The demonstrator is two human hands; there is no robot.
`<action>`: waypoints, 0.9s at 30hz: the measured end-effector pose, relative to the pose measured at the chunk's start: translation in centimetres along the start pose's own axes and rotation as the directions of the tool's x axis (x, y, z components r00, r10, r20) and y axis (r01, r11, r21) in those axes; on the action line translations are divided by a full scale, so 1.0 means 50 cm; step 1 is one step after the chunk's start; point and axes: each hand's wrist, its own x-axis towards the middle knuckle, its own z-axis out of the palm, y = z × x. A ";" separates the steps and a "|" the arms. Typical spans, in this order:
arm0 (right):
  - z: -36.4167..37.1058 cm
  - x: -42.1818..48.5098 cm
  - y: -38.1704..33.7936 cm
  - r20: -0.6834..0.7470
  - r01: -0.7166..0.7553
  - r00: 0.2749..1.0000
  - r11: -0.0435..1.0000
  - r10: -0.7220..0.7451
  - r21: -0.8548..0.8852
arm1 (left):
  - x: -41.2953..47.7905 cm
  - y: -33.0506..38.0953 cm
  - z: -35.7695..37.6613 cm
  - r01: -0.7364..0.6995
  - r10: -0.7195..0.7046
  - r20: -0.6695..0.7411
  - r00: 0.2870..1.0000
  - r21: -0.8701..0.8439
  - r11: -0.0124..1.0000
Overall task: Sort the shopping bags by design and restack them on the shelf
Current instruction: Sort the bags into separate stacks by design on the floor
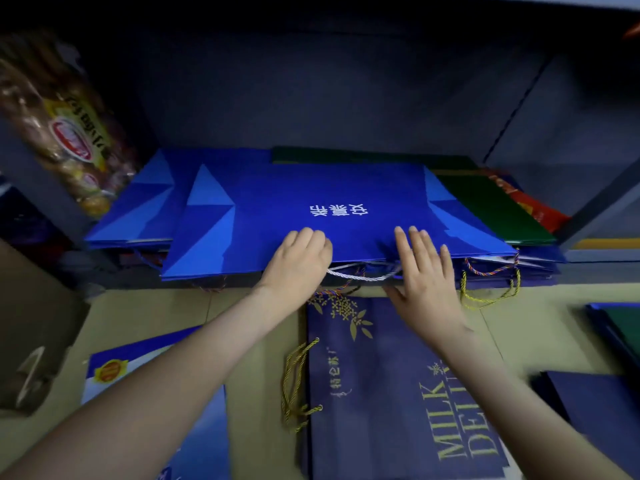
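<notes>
From the head view, the bright blue bag (329, 216) with white lettering lies flat on top of a stack on the shelf (602, 252), its mouth edge at the near side and its white cord handle (360, 276) hanging out between the two hands. The left hand (298, 258) has its fingers curled over that near edge and grips it. The right hand (426, 268) lies flat on the bag with fingers straight and slightly spread, holding nothing. A second blue stack (138, 209) sits just left, and green (491, 206) and red (540, 209) bags show at the right. A dark navy bag (381, 375) lies on the floor nearer the person. The step looks like squaring this bag onto its matching pile. To do it well, press evenly with both hands, slide it left until its edges line up with the blue stack, and tuck the cord in so it cannot snag.
</notes>
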 end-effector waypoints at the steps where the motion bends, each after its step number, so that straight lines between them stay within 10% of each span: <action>1: -0.010 0.000 0.000 0.022 0.012 1.000 1.000 -0.011 -0.017 | -0.015 0.005 -0.014 -0.001 -0.001 -0.045 0.999 -0.040 0.999; 12: -0.141 -0.050 -0.046 0.091 0.212 0.977 0.936 -0.194 -0.280 | -0.090 0.011 -0.178 -0.070 0.038 -0.118 0.992 -0.279 0.958; 27: -0.395 -0.248 -0.146 0.347 -0.069 0.930 0.985 0.120 -0.155 | -0.073 0.135 -0.365 -0.292 0.217 -0.294 0.931 -0.242 0.925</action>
